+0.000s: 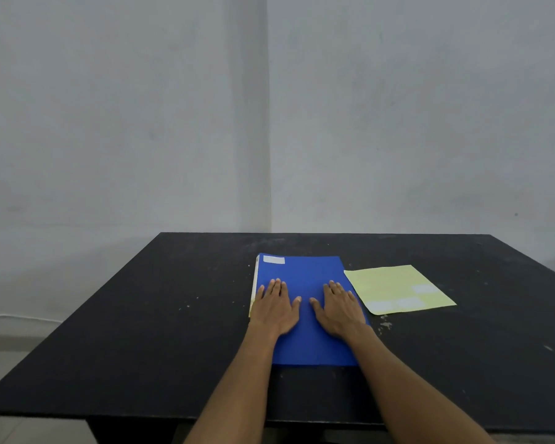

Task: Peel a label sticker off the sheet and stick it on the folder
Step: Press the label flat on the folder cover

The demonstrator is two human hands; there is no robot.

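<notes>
**With one label on the folder, the job looks done or just beginning**

While both your hands lie flat and empty, fingers spread, you are gripping nothing: your left hand (275, 305) and right hand (339, 310) rest palm-down on the blue folder (305, 274), apart from each other. The folder lies flat on the black bench (141, 331), and a white label sticker (273, 259) sits on its far left corner. Just to the right, touching or slightly overlapping the folder's edge, lies the yellow-green sheet (388, 280), with three pale labels (409, 302) left near its near edge. Judging by this, a sticker is already placed, so the task may be complete. If another is wanted, you have yet to reach right for the sheet and peel one.
</notes>
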